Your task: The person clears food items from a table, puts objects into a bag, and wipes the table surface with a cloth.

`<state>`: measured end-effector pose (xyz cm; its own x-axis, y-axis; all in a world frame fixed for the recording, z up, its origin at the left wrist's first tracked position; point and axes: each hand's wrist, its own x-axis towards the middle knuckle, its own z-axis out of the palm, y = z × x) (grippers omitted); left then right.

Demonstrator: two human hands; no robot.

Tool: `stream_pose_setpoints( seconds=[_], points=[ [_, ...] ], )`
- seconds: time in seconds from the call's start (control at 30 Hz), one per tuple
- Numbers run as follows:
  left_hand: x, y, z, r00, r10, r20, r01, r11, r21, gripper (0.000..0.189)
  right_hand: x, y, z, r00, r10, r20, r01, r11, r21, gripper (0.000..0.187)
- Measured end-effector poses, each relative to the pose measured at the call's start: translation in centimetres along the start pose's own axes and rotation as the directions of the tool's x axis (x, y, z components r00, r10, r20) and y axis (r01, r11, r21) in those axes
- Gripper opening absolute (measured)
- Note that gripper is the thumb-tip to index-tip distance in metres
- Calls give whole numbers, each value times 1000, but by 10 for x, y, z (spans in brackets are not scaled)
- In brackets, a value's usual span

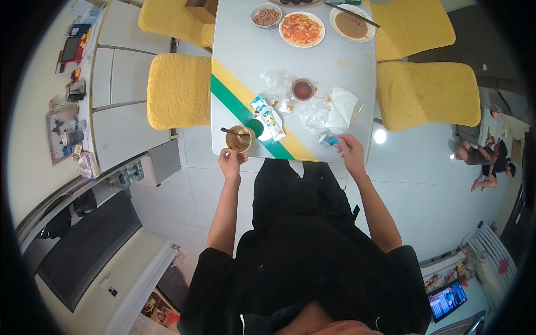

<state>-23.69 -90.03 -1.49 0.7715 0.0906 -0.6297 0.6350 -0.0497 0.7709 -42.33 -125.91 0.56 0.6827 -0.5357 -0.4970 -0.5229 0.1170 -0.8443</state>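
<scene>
Near the table's front edge, my left hand (233, 162) grips the near rim of a tan cup (239, 144). A dark spoon (233, 132) leans inside it, its handle over the left rim, with a little brownish stuff at the bottom. On the right, the fingers of my right hand (351, 151) pinch a small blue wrapper (328, 140) at the table's front edge. Between the hands lie a crumpled blue-and-white packet (273, 124) and a round green lid-like piece (254, 127). Beyond them stands a small cup of dark red-brown liquid (303, 90).
Clear plastic bags (314, 114) and a crumpled white tissue (342, 109) lie on the table (251, 54). Farther back are a bowl of beans (266, 16), a plate of red-and-yellow food (301, 29) and a plate of brown sauce (351, 25) with chopsticks (356, 16). Yellow-covered chairs (180, 92) flank both sides.
</scene>
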Motion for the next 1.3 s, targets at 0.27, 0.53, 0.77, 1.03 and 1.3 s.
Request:
stream_pose_setpoints(
  seconds=[0.27,0.53,0.77,1.03,1.3],
  points=[
    [63,-1,-24,1000,-20,4,20,999,-33,10,70,-64,117,909,-373,185,409,720,-560,23],
    [64,12,-41,979,-139,146,145,989,-31,31,126,-93,168,882,-354,310,462,531,-710,32],
    [38,-41,-41,923,-182,338,151,982,115,21,101,-121,162,901,-406,149,423,758,-497,32],
    [22,11,47,840,14,542,-61,996,69,17,55,-139,140,961,-120,-249,155,980,127,23],
    [-3,98,95,774,-76,629,211,967,-143,58,33,-118,123,984,-73,-163,142,869,473,43]
  ],
)
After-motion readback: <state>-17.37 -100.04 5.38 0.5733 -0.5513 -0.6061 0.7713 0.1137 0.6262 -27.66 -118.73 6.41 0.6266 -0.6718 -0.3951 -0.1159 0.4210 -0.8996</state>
